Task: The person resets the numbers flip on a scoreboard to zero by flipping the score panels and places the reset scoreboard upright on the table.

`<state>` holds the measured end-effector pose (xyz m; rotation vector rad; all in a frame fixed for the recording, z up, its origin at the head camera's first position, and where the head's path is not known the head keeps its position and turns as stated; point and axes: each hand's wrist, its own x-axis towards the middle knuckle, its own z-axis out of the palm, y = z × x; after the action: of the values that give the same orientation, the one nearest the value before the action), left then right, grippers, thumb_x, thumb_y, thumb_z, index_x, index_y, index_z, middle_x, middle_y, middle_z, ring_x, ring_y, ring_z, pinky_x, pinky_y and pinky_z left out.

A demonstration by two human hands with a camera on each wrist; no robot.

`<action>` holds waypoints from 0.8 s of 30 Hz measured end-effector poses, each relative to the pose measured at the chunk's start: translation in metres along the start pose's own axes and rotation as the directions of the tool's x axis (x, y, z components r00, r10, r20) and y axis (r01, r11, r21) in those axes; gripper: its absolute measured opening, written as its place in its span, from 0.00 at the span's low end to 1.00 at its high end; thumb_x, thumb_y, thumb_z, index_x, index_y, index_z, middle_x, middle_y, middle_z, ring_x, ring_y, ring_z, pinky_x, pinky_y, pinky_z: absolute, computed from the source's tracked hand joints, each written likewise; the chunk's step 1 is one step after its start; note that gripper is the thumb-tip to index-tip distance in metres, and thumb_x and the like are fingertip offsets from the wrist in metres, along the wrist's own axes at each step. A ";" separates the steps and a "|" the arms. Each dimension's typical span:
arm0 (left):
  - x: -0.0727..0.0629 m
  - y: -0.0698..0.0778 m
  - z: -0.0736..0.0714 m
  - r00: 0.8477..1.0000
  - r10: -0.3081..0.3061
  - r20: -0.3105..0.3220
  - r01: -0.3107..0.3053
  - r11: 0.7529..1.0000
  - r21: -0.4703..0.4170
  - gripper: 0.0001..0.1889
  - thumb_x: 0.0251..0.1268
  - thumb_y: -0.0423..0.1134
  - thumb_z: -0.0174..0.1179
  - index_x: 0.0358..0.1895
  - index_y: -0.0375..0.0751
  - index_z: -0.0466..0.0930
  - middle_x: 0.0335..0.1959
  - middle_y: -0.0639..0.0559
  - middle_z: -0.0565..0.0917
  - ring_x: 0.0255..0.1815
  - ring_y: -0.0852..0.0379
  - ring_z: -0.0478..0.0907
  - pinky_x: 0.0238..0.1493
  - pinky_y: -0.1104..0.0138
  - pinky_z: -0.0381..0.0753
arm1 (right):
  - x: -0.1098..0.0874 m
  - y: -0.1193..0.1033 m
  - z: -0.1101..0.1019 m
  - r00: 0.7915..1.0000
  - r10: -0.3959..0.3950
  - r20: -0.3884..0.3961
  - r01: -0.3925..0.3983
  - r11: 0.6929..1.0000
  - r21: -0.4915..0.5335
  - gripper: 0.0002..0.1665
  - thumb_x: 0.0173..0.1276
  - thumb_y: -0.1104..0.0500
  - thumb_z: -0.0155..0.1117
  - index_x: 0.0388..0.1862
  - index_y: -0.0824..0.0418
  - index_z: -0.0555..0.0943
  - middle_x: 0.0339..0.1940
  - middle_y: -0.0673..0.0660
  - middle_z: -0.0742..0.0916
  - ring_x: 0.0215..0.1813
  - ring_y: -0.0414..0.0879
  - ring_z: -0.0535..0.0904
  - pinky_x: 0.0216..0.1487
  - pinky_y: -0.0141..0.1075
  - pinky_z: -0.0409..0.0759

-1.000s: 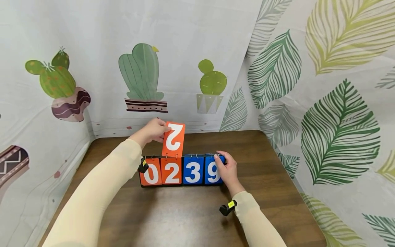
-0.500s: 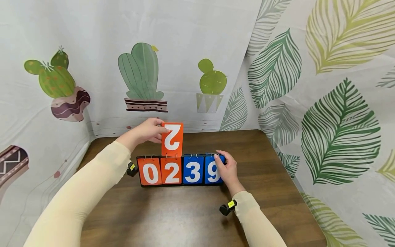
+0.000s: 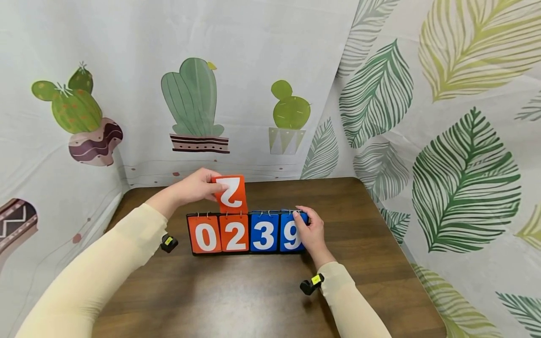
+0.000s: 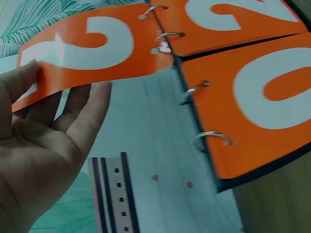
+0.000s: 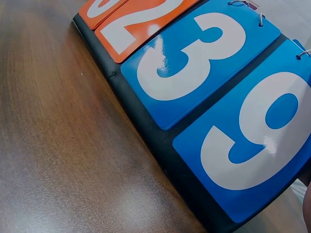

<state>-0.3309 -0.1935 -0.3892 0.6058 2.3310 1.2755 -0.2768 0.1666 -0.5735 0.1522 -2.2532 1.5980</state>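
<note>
A flip scoreboard (image 3: 249, 254) with a black base stands on the table, its cards reading 0, 2, 3, 9. The 0 card (image 4: 214, 116) and the 2 card (image 3: 235, 234) are orange; the 3 card (image 5: 218, 29) and the 9 card (image 5: 228, 170) are blue. Above the top edge, my left hand (image 3: 192, 188) pinches a raised orange card (image 3: 232, 195) showing an upside-down 2, still on its metal rings (image 4: 170, 35). In the left wrist view this card bends slightly. My right hand (image 3: 312, 232) grips the scoreboard's right end, thumb on the front of the 9 card.
The brown wooden table (image 3: 253, 295) extends around the scoreboard. Behind it hangs a white cloth (image 3: 249, 47) printed with cacti, and a leaf-printed cloth (image 3: 380, 188) covers the right side. Each wrist wears a small black camera.
My left hand has moved left and slightly down, and the raised card's free end has shifted left and lower with it. The right hand and the scoreboard have stayed in place.
</note>
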 end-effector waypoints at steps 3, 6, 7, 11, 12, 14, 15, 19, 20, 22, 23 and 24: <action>-0.001 -0.009 0.005 1.000 -0.017 -0.019 0.017 1.000 -0.016 0.17 0.78 0.45 0.59 0.58 0.37 0.82 0.53 0.41 0.88 0.54 0.49 0.86 0.58 0.51 0.85 | 0.000 0.000 0.000 1.000 -0.001 0.001 0.001 1.000 -0.001 0.17 0.76 0.49 0.65 0.59 0.52 0.85 0.60 0.54 0.87 0.62 0.53 0.83 0.64 0.56 0.80; 0.001 -0.020 0.015 0.999 -0.040 -0.036 0.041 0.999 0.020 0.18 0.75 0.46 0.62 0.58 0.38 0.82 0.53 0.41 0.89 0.52 0.49 0.87 0.57 0.52 0.86 | 0.000 0.001 0.000 1.000 -0.003 0.007 0.003 1.000 0.000 0.19 0.76 0.48 0.64 0.60 0.55 0.84 0.60 0.54 0.87 0.62 0.54 0.82 0.64 0.57 0.80; 0.002 -0.025 0.020 0.998 -0.050 -0.042 0.052 0.998 0.040 0.18 0.74 0.46 0.63 0.58 0.39 0.82 0.52 0.42 0.89 0.51 0.49 0.87 0.56 0.53 0.86 | 0.000 0.000 0.000 1.000 -0.002 0.008 0.002 1.000 0.000 0.20 0.76 0.48 0.64 0.60 0.56 0.84 0.60 0.54 0.87 0.62 0.55 0.82 0.64 0.58 0.80; 0.006 -0.041 0.038 0.992 -0.076 -0.096 0.087 0.989 0.116 0.17 0.71 0.46 0.66 0.55 0.42 0.83 0.47 0.46 0.90 0.44 0.53 0.88 0.52 0.57 0.87 | 0.000 0.001 0.000 1.000 -0.004 0.005 0.004 1.000 0.003 0.18 0.76 0.48 0.64 0.59 0.53 0.84 0.60 0.54 0.87 0.62 0.55 0.82 0.64 0.58 0.80; 0.006 -0.044 0.041 0.990 -0.079 -0.116 0.093 0.988 0.125 0.16 0.71 0.46 0.66 0.55 0.42 0.83 0.46 0.47 0.90 0.42 0.54 0.88 0.51 0.57 0.87 | 0.000 0.002 0.000 1.000 -0.006 0.002 0.006 1.000 0.001 0.16 0.76 0.49 0.64 0.58 0.51 0.85 0.60 0.54 0.87 0.62 0.54 0.82 0.64 0.57 0.80; 0.007 -0.047 0.048 0.985 -0.067 -0.162 0.092 0.984 0.153 0.15 0.70 0.46 0.66 0.54 0.43 0.84 0.45 0.48 0.90 0.41 0.55 0.87 0.49 0.58 0.87 | 0.001 0.003 0.001 1.000 -0.019 -0.010 0.019 1.000 -0.003 0.15 0.75 0.50 0.66 0.57 0.49 0.85 0.59 0.53 0.88 0.62 0.53 0.83 0.64 0.56 0.80; 0.007 -0.049 0.050 0.982 -0.054 -0.183 0.086 0.982 0.169 0.14 0.71 0.46 0.66 0.53 0.43 0.84 0.44 0.48 0.90 0.40 0.56 0.87 0.48 0.58 0.87 | 0.001 0.003 0.001 1.000 -0.026 -0.015 0.025 1.000 -0.004 0.15 0.75 0.51 0.66 0.57 0.49 0.86 0.59 0.54 0.88 0.62 0.52 0.83 0.65 0.55 0.80; 0.006 -0.055 0.053 0.973 0.009 -0.230 0.039 0.978 0.203 0.11 0.71 0.44 0.66 0.50 0.43 0.87 0.42 0.49 0.90 0.36 0.57 0.85 0.43 0.61 0.86 | 0.002 0.004 0.002 0.998 -0.047 -0.032 0.046 0.999 -0.008 0.14 0.74 0.52 0.68 0.55 0.50 0.87 0.57 0.54 0.89 0.61 0.51 0.84 0.65 0.54 0.79; 0.005 -0.056 0.053 0.972 0.027 -0.233 0.022 0.978 0.206 0.11 0.71 0.44 0.66 0.49 0.43 0.87 0.41 0.50 0.90 0.35 0.57 0.85 0.42 0.62 0.85 | 0.002 0.004 0.002 0.998 -0.046 -0.033 0.046 0.999 -0.008 0.14 0.74 0.52 0.68 0.55 0.49 0.87 0.57 0.53 0.89 0.61 0.51 0.84 0.65 0.54 0.79; 0.003 -0.059 0.054 0.971 0.053 -0.233 -0.005 0.980 0.199 0.10 0.72 0.43 0.65 0.48 0.44 0.88 0.40 0.50 0.90 0.34 0.56 0.85 0.40 0.62 0.85 | 0.002 0.005 0.002 0.998 -0.044 -0.034 0.044 0.999 -0.009 0.14 0.73 0.52 0.68 0.55 0.49 0.87 0.57 0.53 0.89 0.61 0.51 0.84 0.65 0.55 0.79; 0.002 -0.059 0.054 0.970 0.064 -0.233 -0.017 0.980 0.200 0.10 0.72 0.43 0.66 0.48 0.44 0.88 0.41 0.51 0.90 0.34 0.56 0.84 0.39 0.63 0.85 | 0.002 0.004 0.002 0.999 -0.042 -0.033 0.041 0.999 -0.009 0.14 0.73 0.52 0.68 0.55 0.49 0.87 0.57 0.53 0.89 0.61 0.51 0.84 0.64 0.55 0.79; 0.001 -0.060 0.054 0.969 0.077 -0.235 -0.030 0.980 0.196 0.10 0.71 0.43 0.66 0.48 0.45 0.89 0.41 0.51 0.90 0.34 0.56 0.84 0.39 0.63 0.85 | 0.002 0.004 0.002 0.999 -0.043 -0.031 0.043 0.999 -0.009 0.14 0.73 0.52 0.68 0.55 0.49 0.87 0.57 0.53 0.89 0.61 0.51 0.84 0.65 0.55 0.79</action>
<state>-0.3130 -0.1853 -0.4672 0.6073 2.6780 1.2161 -0.2807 0.1669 -0.5770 0.1708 -2.2180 1.5581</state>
